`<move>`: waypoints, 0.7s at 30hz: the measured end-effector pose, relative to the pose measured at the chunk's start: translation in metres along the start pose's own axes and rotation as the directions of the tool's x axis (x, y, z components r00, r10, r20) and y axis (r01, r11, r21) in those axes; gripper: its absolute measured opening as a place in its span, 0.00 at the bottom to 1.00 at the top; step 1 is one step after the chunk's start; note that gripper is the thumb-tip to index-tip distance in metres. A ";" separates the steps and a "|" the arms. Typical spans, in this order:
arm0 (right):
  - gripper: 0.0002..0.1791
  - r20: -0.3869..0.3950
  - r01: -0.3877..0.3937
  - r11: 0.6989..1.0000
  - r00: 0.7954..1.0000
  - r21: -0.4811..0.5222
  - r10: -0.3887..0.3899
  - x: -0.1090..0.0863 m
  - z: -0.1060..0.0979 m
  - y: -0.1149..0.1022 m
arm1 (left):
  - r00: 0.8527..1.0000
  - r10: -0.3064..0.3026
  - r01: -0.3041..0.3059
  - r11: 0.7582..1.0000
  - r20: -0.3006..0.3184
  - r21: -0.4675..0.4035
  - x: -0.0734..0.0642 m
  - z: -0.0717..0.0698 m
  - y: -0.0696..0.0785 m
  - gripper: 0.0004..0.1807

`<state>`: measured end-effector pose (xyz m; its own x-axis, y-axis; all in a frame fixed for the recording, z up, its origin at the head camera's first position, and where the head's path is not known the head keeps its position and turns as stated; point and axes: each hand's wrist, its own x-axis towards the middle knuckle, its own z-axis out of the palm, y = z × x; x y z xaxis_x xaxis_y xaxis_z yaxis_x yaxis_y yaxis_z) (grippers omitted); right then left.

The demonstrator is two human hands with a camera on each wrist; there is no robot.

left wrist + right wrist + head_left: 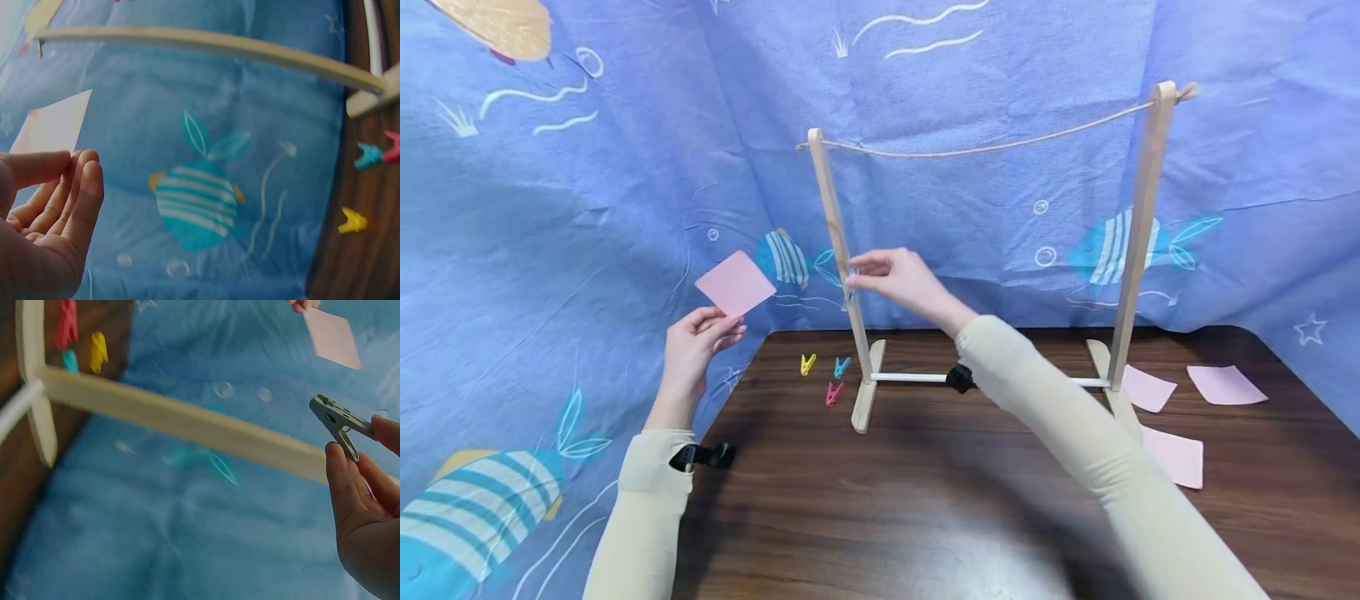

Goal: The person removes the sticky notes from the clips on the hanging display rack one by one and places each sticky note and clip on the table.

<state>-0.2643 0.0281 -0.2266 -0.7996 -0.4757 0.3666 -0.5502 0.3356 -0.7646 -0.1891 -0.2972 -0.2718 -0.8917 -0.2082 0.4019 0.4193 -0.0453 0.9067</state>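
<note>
Between thumb and fingertips my left hand [694, 342] pinches a square pink paper [736, 284] by its lower corner, held up in the air left of the wooden stand. My right hand [904, 282] is raised beside the stand's left post [833, 208]. It pinches a grey clothespin [340, 422] by its two handle ends, seen best in the right wrist view. Over both hands a thin rope [955, 153] runs between the tops of the two posts. On the table near the stand's left foot lie a yellow clothespin [807, 364], a blue clothespin [842, 367] and a red clothespin [834, 393].
The stand's right post [1142, 225] rises beyond my right forearm, and a white bar [910, 377] joins the feet. Pink paper squares [1225, 385] lie at the right of the dark wooden table [850, 517]. A blue fish-print cloth [970, 217] hangs behind and at the sides.
</note>
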 end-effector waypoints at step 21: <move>0.17 0.138 -0.134 0.986 0.983 0.103 0.119 -0.008 0.167 0.091 | 0.991 -0.117 0.121 0.990 -0.070 0.071 -0.019 -0.041 -0.040 0.00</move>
<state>-0.2674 -0.0736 -0.3878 -0.8183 -0.5403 0.1960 -0.4105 0.3107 -0.8573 -0.1815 -0.3317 -0.3212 -0.9203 -0.2694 0.2836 0.2948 -0.0011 0.9556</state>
